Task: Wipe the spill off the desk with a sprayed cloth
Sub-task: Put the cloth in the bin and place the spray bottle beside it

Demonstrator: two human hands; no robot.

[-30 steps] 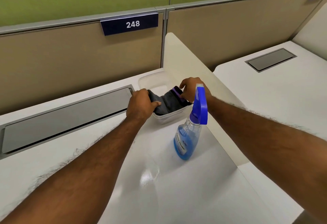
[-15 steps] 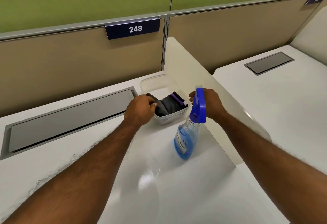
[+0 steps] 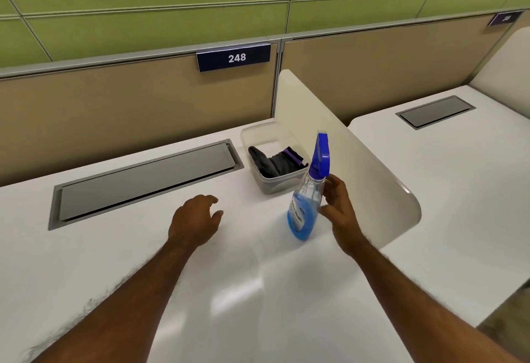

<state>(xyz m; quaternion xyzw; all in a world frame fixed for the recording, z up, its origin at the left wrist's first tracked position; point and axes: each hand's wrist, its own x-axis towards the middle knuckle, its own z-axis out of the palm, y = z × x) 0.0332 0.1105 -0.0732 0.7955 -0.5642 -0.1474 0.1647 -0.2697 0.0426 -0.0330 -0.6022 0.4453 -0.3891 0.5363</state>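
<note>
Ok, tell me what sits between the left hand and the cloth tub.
Nothing: in the head view only bare white desk runs from the left hand to the clear tub holding the cloth.

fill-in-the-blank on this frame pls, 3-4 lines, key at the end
1. The grey cloth lies inside a clear plastic ____.
2. The spray bottle holds a ____ liquid.
3. The right hand is open beside the ____.
4. The sign on the partition reads ____.

Missing words: tub; blue; spray bottle; 248
</note>
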